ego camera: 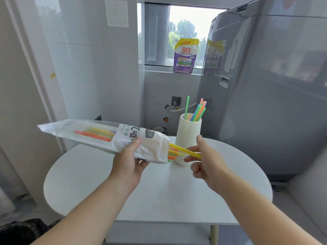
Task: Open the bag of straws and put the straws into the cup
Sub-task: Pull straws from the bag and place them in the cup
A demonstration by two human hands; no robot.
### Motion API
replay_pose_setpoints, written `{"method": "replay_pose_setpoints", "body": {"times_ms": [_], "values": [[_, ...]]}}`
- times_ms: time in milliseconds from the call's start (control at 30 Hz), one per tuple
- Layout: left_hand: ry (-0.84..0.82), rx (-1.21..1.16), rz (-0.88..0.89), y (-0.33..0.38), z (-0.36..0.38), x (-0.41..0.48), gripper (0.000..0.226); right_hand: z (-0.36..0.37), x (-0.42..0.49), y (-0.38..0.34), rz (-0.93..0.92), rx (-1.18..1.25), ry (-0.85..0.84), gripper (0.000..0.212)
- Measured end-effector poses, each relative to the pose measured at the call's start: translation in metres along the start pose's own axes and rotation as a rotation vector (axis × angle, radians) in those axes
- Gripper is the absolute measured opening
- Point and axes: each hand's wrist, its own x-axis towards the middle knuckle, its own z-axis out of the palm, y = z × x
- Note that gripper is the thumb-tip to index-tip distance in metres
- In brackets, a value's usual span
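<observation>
The bag of straws (106, 137) is being held in the air above the round white table (159, 200), just left of the cup (187, 138). Its open end is pointing right toward the cup and its sealed end is tilting up to the left. The left hand (127, 161) is gripping the bag near the open end, thumb on top and fingers curled underneath. The right hand (205, 161) is pinching a yellow straw (184, 150) between thumb and forefinger, its other fingers loosely curled. That straw is sticking well out of the bag's mouth, crossing in front of the cup.

The bag is already open, and several straws (198, 112) in green, blue, pink and orange are standing in the ribbed white cup on the table. Quite a few are lying in the bag: orange, yellow and green ones are showing through its clear part and poking from the mouth. The job looks to be about midway. The yellow one is not yet free of the bag, and the rest need moving over.
</observation>
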Motion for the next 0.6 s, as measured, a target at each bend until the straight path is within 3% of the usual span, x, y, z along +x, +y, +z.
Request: {"method": "replay_pose_setpoints", "body": {"times_ms": [167,367,600], "values": [[-0.077,0.209,0.105,-0.006,0.006,-0.010,0.036,0.012,-0.002,0.012,0.030,-0.032,-0.092,0.058],[-0.074,0.304,0.174,-0.003,0.007,-0.014,0.034,0.013,-0.003,0.026,0.165,0.246,-0.204,0.039],[-0.006,0.220,0.084,-0.004,0.001,-0.008,0.033,0.007,0.002,0.032,-0.013,0.294,-0.172,0.015]]}}
